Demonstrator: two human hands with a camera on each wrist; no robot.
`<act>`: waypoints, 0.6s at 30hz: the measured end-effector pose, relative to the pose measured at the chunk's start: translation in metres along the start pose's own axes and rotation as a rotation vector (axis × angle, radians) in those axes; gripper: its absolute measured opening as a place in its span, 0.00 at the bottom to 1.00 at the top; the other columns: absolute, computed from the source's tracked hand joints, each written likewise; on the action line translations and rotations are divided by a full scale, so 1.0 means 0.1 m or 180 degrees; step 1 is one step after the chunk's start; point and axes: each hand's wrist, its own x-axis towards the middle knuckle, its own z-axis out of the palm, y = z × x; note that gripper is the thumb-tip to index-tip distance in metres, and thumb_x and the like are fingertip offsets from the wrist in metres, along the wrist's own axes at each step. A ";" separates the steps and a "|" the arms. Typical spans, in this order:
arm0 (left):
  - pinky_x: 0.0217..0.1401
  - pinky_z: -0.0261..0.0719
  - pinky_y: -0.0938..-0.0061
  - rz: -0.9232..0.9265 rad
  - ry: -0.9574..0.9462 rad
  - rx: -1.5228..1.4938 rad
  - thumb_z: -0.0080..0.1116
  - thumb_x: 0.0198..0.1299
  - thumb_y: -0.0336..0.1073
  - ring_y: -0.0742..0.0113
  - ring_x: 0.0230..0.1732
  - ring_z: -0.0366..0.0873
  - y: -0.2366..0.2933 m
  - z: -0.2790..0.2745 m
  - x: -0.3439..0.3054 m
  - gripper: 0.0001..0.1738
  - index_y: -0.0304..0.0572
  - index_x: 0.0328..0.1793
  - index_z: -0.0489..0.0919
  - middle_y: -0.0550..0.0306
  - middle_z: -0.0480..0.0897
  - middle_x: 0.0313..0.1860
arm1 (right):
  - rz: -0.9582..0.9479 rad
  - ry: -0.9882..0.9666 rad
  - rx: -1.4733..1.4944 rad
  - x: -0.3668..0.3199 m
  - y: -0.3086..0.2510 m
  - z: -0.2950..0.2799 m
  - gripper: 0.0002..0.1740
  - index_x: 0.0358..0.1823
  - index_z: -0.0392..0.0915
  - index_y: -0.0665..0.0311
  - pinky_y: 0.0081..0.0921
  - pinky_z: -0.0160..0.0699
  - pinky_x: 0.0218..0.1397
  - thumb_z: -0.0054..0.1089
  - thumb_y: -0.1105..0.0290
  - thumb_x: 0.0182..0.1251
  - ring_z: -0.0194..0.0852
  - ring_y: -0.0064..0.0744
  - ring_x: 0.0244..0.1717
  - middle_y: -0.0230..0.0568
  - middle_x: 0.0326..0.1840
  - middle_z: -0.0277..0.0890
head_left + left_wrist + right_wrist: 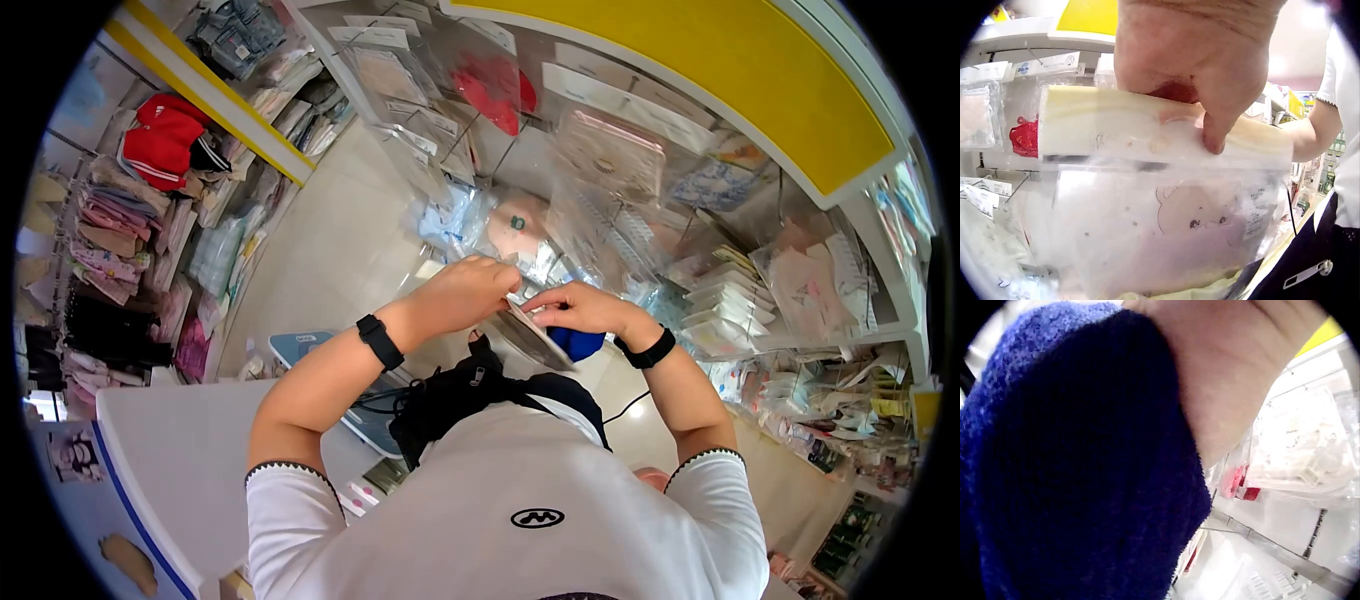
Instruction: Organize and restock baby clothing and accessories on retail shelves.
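My left hand (462,292) pinches the top of a flat clear plastic package (1147,225), its thumb over the front. Through the plastic of this pack shows pale fabric with a bear's face, beneath a cream header band (1104,134). In the head view the package is seen nearly edge-on. My right hand (580,307) is close by on the right, fingertips right at the package's upper edge. From under that hand hangs a fuzzy dark blue cloth (1085,469), which fills much of the right wrist view; the fingers' grip on it is partly hidden.
Ahead is a display rack of hanging plastic-wrapped goods (612,150) under a yellow panel (700,70). Shelves of folded clothes (115,240) stand at left, with a white counter (190,430) nearer. A blue-and-white board-like object (300,345) is low beside the person's black bag (450,400).
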 end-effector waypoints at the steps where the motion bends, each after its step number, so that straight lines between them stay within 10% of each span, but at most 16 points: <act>1: 0.45 0.70 0.64 -0.0114 -0.0077 -0.0103 0.62 0.48 0.31 0.53 0.42 0.75 -0.11 -0.05 0.01 0.13 0.42 0.38 0.71 0.53 0.77 0.34 | 0.0229 -0.0070 -0.0145 0.10 -0.02 0.01 0.25 0.54 0.76 0.54 0.27 0.71 0.48 0.57 0.48 0.60 0.76 0.35 0.42 0.43 0.40 0.79; 9: 0.42 0.72 0.61 -0.0029 -0.0107 -0.0568 0.59 0.49 0.30 0.48 0.40 0.75 -0.88 -0.14 -0.04 0.11 0.39 0.37 0.70 0.48 0.77 0.34 | 0.0424 0.0348 -0.0088 0.73 -0.03 0.05 0.23 0.52 0.75 0.62 0.23 0.70 0.39 0.61 0.57 0.60 0.70 0.26 0.32 0.40 0.32 0.76; 18: 0.46 0.74 0.66 -0.0279 0.0358 -0.0939 0.58 0.53 0.30 0.51 0.42 0.77 -1.40 -0.24 -0.17 0.08 0.42 0.41 0.77 0.52 0.81 0.35 | 0.0208 0.0947 -0.0638 1.11 0.03 0.00 0.12 0.38 0.78 0.67 0.30 0.71 0.43 0.54 0.66 0.59 0.73 0.44 0.38 0.42 0.37 0.74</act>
